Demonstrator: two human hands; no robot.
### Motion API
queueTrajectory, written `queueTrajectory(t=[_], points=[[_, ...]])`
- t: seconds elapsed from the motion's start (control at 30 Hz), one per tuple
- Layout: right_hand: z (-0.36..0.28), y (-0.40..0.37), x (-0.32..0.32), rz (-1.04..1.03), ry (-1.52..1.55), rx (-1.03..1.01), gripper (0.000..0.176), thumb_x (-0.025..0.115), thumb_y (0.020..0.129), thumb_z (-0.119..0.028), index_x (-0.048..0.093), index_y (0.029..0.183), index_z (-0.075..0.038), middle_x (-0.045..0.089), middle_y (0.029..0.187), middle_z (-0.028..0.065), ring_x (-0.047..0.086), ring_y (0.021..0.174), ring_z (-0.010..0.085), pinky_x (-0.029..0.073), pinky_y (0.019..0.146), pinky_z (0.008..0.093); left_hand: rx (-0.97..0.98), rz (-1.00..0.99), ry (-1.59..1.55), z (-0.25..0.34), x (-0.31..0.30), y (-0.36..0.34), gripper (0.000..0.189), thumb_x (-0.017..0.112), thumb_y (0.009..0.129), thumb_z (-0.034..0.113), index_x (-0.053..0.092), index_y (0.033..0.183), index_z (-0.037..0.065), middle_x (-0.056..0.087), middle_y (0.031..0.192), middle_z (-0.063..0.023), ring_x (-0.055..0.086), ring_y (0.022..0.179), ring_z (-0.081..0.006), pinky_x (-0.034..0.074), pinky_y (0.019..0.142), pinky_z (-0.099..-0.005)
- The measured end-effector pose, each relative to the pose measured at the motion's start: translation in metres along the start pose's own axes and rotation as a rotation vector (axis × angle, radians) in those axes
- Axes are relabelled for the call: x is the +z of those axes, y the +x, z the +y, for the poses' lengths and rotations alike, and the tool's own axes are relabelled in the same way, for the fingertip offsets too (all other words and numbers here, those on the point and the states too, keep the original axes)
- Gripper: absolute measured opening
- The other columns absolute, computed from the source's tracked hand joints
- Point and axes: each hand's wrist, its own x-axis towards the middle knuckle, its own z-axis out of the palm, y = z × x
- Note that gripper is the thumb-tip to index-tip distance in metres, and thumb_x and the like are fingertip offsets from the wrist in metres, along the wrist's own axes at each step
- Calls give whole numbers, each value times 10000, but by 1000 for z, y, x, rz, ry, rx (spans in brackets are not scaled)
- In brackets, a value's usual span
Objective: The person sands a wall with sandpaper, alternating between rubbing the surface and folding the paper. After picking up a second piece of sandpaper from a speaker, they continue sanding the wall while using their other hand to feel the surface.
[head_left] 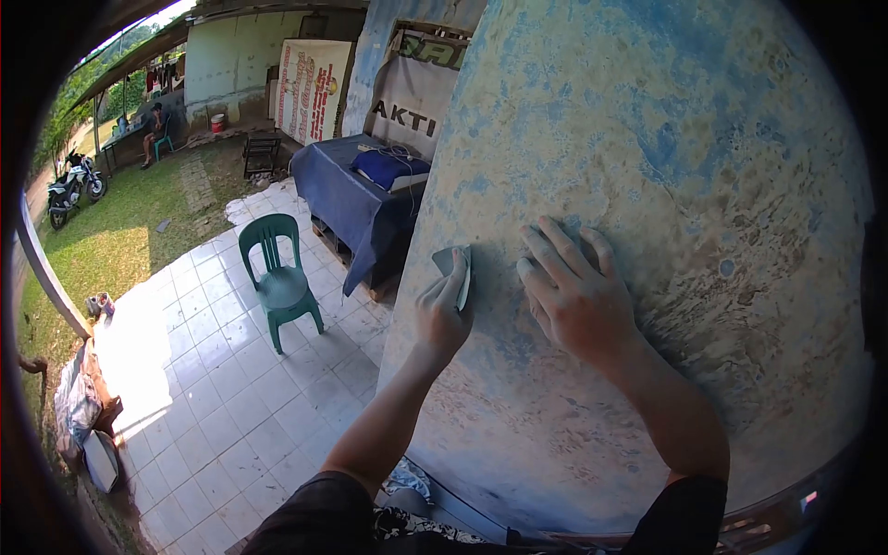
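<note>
My left hand (441, 310) grips a folded grey sheet of sandpaper (464, 279) between the fingers and thumb, close against the wall. Its upper corner and right edge stick out past the fingers. To the right, my right hand (578, 301) lies on the wall (647, 222) with fingers spread; whether anything is under the palm is hidden. The wall's blue-and-cream paint is worn and patchy, with rough, flaking relief right of my right hand.
A green plastic chair (282, 285) stands on the white tiled floor (231, 388) to the left. Behind it is a table under a dark blue cover (342, 190). A motorcycle (76, 190) and a seated person (155, 134) are farther off. Bags (83, 398) lie at the lower left.
</note>
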Motion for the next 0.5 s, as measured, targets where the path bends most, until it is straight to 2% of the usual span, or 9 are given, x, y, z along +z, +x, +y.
queueTrajectory(t=[0.07, 0.13, 0.2, 0.3, 0.4, 0.43, 0.5], points=[[0, -2, 2, -2, -16, -3, 256, 727, 910, -269, 726, 1124, -128, 583, 1513, 72, 438, 1497, 241, 348, 1196, 514, -51, -12, -17, 12, -6, 32, 486, 685, 949, -20, 616, 1429, -52, 633, 725, -242, 667, 610, -358, 508, 596, -374], [2, -1, 5, 8, -40, -6, 252, 725, 911, -266, 729, 1123, -130, 584, 1512, 70, 436, 1499, 242, 345, 1198, 512, -258, -6, -64, 22, -6, 62, 472, 683, 962, -13, 614, 1427, -59, 626, 716, -245, 658, 593, -357, 502, 584, -369], [2, -2, 6, 16, -17, -5, 237, 721, 914, -277, 736, 1111, -145, 586, 1514, 58, 433, 1503, 229, 319, 1204, 548, -263, -5, -21, 22, 1, 52, 463, 684, 972, -6, 612, 1425, -62, 631, 725, -250, 662, 593, -354, 496, 578, -361], [-1, -2, 5, 53, -106, 65, 248, 704, 938, -302, 726, 1147, -170, 576, 1530, 33, 426, 1511, 198, 281, 1208, 595, -79, 52, -30, 23, 5, -1, 455, 696, 964, 3, 625, 1409, -65, 646, 731, -249, 689, 631, -370, 515, 602, -361], [-2, 2, -2, 58, -71, 117, 261, 670, 974, -313, 709, 1204, -193, 564, 1546, 5, 417, 1517, 164, 237, 1221, 625, -48, 6, 3, 8, 3, -3, 444, 696, 963, 4, 633, 1396, -70, 655, 732, -242, 698, 645, -369, 524, 619, -361], [-2, 2, -1, 48, -71, 109, 261, 670, 974, -313, 709, 1204, -193, 564, 1546, 5, 417, 1517, 164, 237, 1221, 625, -60, 58, -3, 15, 1, 19, 439, 681, 975, 7, 629, 1405, -64, 659, 743, -255, 696, 629, -365, 521, 606, -361], [-2, 2, 1, 41, -77, 119, 286, 650, 995, -311, 692, 1258, -207, 544, 1567, -11, 399, 1528, 151, 216, 1241, 614, -279, 18, -33, 27, -4, 53, 437, 670, 992, 19, 620, 1420, -50, 656, 761, -278, 676, 584, -361, 500, 573, -351]])
